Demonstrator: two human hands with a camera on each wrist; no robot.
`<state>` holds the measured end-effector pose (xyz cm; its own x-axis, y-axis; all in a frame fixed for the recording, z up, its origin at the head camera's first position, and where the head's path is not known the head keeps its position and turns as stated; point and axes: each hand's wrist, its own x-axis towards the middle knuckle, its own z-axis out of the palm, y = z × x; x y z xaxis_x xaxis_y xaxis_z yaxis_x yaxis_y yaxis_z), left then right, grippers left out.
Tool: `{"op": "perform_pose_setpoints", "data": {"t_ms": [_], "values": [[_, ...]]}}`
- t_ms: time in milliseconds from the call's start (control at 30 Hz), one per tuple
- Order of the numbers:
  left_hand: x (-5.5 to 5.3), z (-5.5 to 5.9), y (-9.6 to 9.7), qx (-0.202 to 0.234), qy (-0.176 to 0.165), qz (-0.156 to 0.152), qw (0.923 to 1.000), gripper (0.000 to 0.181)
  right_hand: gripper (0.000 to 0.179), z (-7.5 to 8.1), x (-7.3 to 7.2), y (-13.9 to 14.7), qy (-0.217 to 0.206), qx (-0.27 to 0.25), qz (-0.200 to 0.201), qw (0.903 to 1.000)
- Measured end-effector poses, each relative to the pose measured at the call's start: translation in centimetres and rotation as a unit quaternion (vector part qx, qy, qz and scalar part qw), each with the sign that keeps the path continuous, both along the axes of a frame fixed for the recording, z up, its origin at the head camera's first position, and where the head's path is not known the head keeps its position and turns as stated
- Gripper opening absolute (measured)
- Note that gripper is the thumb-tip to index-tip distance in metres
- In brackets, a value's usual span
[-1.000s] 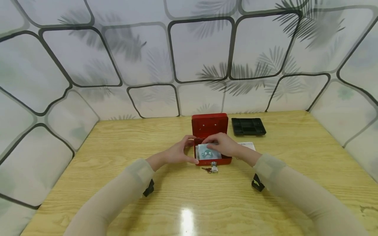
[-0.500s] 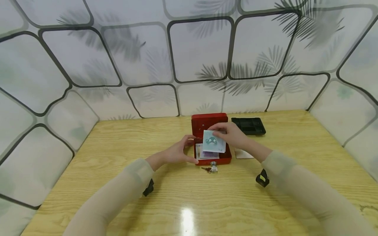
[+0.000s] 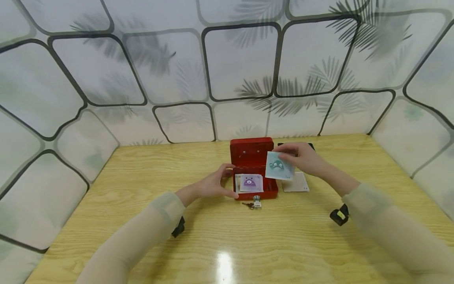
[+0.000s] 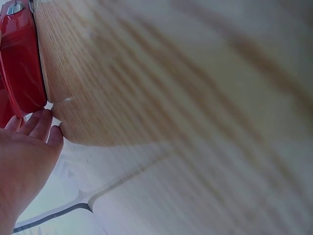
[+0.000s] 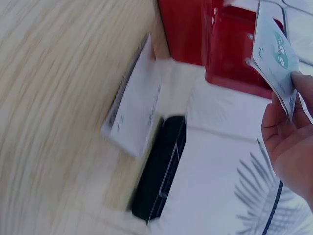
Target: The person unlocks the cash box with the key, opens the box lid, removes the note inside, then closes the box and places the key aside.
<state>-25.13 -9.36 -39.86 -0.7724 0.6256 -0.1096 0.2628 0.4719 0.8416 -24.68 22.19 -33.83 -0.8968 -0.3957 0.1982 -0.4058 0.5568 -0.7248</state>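
An unlocked red cash box (image 3: 253,195) stands on the table with its lid (image 3: 251,152) raised. My left hand (image 3: 215,182) holds the box by its left side, thumb at the front corner and fingers at the back; in the left wrist view its fingertips (image 4: 41,117) meet the red wall. My right hand (image 3: 306,159) pinches a thin stack of paper notes (image 3: 278,165) printed with a teal cartoon creature, raised beside the box's right side. Purple-printed notes (image 3: 251,182) lie inside the box on the left. A padlock (image 3: 257,201) hangs at its front.
Small keys (image 3: 248,205) lie by the padlock. Right of the box is a stack of white paper (image 3: 298,183), partly under the raised notes in the head view. Behind the right hand sits a black tray (image 5: 159,171), largely hidden in the head view. A patterned backdrop (image 3: 241,63) rises behind the table.
My right hand has lifted the teal notes out of the box and carried them to the right, uncovering the purple notes. My left hand has stayed on the box.
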Motion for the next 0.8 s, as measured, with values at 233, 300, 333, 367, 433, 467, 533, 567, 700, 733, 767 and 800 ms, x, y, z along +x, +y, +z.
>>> {"op": "perform_pose_setpoints", "data": {"t_ms": [233,300,333,367,433,467,533,567,700,733,767,800], "values": [[0.0,-0.1,0.0,0.001,0.003,0.000,1.0000,0.085,0.023,0.7,0.4,2.9,0.027,0.032,0.006,0.9991],[0.0,-0.1,-0.1,0.002,0.005,-0.001,1.0000,0.085,0.023,0.9,0.6,3.6,0.027,0.037,0.007,0.9989],[0.0,-0.1,-0.1,0.002,0.005,-0.002,1.0000,0.085,0.023,1.0,0.8,4.0,0.025,0.039,0.009,0.9989],[0.0,-0.1,-0.1,0.002,0.006,-0.002,1.0000,0.084,0.023,1.1,0.9,4.4,0.024,0.041,0.011,0.9988],[0.0,-0.1,0.0,0.001,0.007,-0.002,1.0000,0.084,0.023,1.1,1.1,5.2,0.022,0.050,0.013,0.9984],[0.0,-0.1,0.0,0.001,0.007,-0.002,1.0000,0.084,0.023,1.0,1.2,5.6,0.021,0.052,0.015,0.9983],[0.0,-0.1,0.0,-0.001,0.007,-0.001,1.0000,0.084,0.023,1.0,1.3,6.4,0.019,0.059,0.014,0.9980],[0.0,-0.1,0.0,-0.002,0.007,-0.001,1.0000,0.084,0.023,0.9,1.4,6.7,0.020,0.064,0.013,0.9976],[0.1,0.0,0.0,-0.004,0.006,-0.001,1.0000,0.085,0.024,0.8,1.7,7.9,0.013,0.081,0.006,0.9966],[0.1,0.0,0.0,-0.004,0.005,-0.001,1.0000,0.085,0.024,0.6,1.8,8.2,0.011,0.085,0.005,0.9963],[0.1,0.0,0.0,-0.004,0.004,0.000,1.0000,0.085,0.024,0.5,1.8,8.4,0.009,0.086,0.005,0.9962],[0.1,0.0,0.0,-0.004,0.003,0.000,1.0000,0.084,0.024,0.4,1.9,8.6,0.007,0.089,0.005,0.9960]]}}
